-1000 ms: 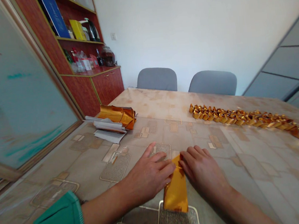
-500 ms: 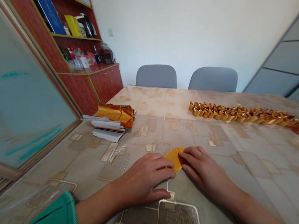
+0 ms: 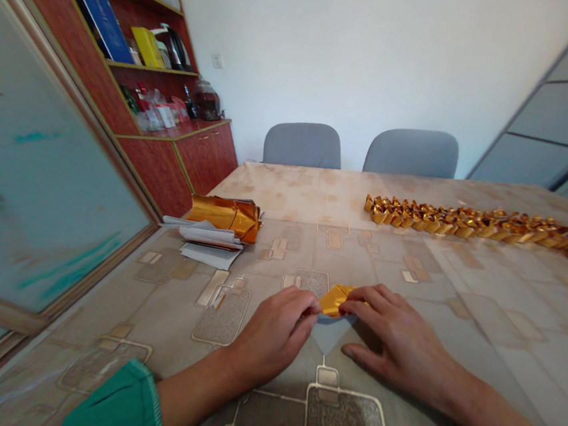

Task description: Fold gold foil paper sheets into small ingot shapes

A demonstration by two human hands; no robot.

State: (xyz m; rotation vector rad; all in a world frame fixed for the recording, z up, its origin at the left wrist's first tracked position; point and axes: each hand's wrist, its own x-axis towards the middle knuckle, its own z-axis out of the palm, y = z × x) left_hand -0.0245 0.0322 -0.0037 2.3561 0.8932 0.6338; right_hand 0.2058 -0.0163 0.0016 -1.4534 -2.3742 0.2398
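my left hand [image 3: 285, 327] pinches the folded, shiny gold paper [image 3: 334, 298]; my right hand [image 3: 394, 326], thumb apart, presses its other end, probably steadying it.

Between the bare left hand [image 3: 285, 325] and the bare right hand [image 3: 394, 323], the folded sheet of shiny gold foil paper [image 3: 336, 299] blocks the gap. Beyond them, a hand could pass over the beige patterned tablecloth [image 3: 288, 256], along the broad lane between the loose pile of gold and grey paper sheets [image 3: 224, 217] on the far left and the long row of folded gold foil pieces [image 3: 465, 221] on the far right. Clearance beneath the right palm is hard to judge.
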